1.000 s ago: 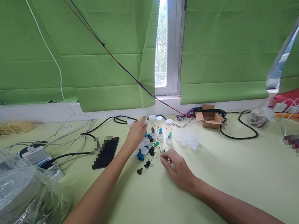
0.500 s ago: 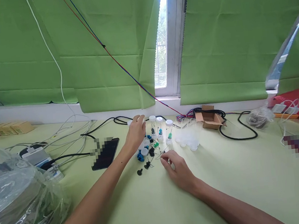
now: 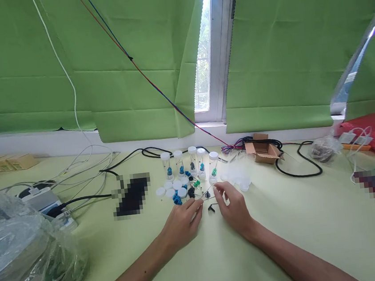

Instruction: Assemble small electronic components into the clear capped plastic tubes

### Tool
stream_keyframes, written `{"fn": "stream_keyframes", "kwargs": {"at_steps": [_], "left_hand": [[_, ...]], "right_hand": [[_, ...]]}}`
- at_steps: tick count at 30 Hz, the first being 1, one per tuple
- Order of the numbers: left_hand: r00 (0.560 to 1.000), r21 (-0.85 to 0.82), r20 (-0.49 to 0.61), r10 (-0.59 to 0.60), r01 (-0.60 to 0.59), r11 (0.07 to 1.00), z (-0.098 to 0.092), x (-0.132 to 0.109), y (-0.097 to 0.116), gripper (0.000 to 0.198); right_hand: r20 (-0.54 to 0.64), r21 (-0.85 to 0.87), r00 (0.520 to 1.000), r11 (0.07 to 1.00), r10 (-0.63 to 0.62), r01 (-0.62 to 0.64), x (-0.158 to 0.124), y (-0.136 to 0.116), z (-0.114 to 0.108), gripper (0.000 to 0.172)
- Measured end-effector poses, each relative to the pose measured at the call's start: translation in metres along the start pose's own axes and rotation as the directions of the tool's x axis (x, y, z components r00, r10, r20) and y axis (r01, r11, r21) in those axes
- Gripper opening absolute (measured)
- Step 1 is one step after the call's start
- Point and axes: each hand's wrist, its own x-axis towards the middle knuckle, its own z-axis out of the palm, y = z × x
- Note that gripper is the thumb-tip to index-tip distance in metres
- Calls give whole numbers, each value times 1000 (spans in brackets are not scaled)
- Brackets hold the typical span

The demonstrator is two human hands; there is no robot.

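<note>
Several clear tubes with white lids stand in a row, among them one with a green part inside (image 3: pixel 214 166) and one with a blue part (image 3: pixel 166 166). In front lie loose white lids (image 3: pixel 160 191), blue parts (image 3: pixel 177 199), a green part (image 3: pixel 196 183) and black parts (image 3: pixel 211 208). My left hand (image 3: pixel 184 221) is at the front of this pile, fingers closed near a thin wire piece. My right hand (image 3: pixel 232 205) faces it from the right, thumb and forefinger together by the wires. What either fingertip pinches is too small to make out.
Clear empty tubes (image 3: pixel 241 177) lie right of the row, with an open cardboard box (image 3: pixel 263 152) behind. Black cable (image 3: pixel 300 175) loops at the right. A dark pixelated object (image 3: pixel 132 197) and a power strip (image 3: pixel 46 200) are left, near a large plastic bag (image 3: pixel 25 256).
My left hand has come back from the tubes to the front of the pile, uncovering two tubes and several lids. My right hand has shifted slightly right; black parts have moved.
</note>
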Motion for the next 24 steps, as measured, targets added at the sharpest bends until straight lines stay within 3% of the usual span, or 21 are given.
{"fn": "stream_keyframes", "kwargs": {"at_steps": [4, 9, 12, 15, 24], "left_hand": [[994, -155, -26, -104, 98, 983, 2, 1, 0, 23], [988, -216, -2, -154, 150, 965, -1, -1, 4, 22], [986, -219, 40, -161, 166, 962, -2, -2, 7, 23], [984, -213, 76, -163, 176, 961, -2, -1, 8, 23], [978, -108, 164, -125, 144, 984, -5, 1, 8, 24]], "right_hand": [[30, -398, 1000, 917, 8, 4, 7, 10, -5, 20], [173, -736, 957, 676, 234, -32, 9, 13, -10, 24], [221, -783, 913, 621, 344, -44, 7, 11, -11, 31], [271, -768, 883, 640, 384, -43, 5, 7, -9, 30], [313, -724, 871, 688, 378, -38, 4, 5, -7, 25]]}}
